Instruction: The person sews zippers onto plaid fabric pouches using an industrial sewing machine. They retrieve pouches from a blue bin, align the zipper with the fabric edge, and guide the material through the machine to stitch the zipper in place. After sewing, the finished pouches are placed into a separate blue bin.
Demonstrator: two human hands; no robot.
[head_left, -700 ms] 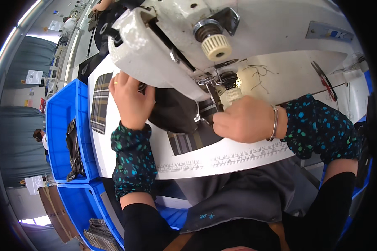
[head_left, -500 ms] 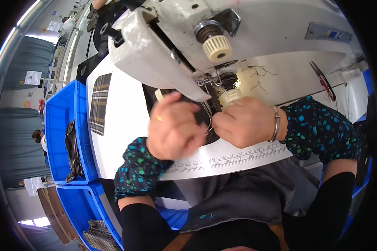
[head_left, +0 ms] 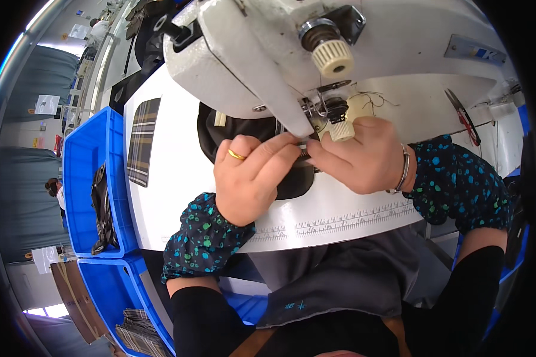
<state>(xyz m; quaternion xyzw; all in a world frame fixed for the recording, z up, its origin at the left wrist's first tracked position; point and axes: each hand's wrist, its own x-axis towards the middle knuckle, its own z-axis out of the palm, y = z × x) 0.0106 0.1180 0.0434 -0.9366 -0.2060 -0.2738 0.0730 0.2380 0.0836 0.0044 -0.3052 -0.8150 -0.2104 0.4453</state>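
Observation:
A dark fabric piece (head_left: 295, 182) with rounded corners lies on the white sewing table, partly beneath the head of a white sewing machine (head_left: 244, 65). Between my fingertips a short stretch of metal-toothed zipper (head_left: 305, 153) shows beside the needle area. My left hand (head_left: 248, 172), with a gold ring, has its fingers bent together onto the zipper from the left. Opposite it, my right hand (head_left: 363, 157) pinches the zipper between thumb and fingers. The machine's arm and my fingers hide the needle and much of the zipper. A small cream strip (head_left: 220, 118) lies on the fabric's left part.
On the left of the table lies a plaid fabric piece (head_left: 143, 143). Blue bins (head_left: 95, 184) holding fabric stand beyond that edge. Scissors (head_left: 463, 118) and loose dark threads (head_left: 375, 102) lie to the right. A printed ruler scale (head_left: 354, 219) runs along the near edge.
My left hand, blurred before, has moved up and right to the zipper. My right hand has shifted slightly up. The fabric has turned, and the long exposed zipper run is now mostly covered.

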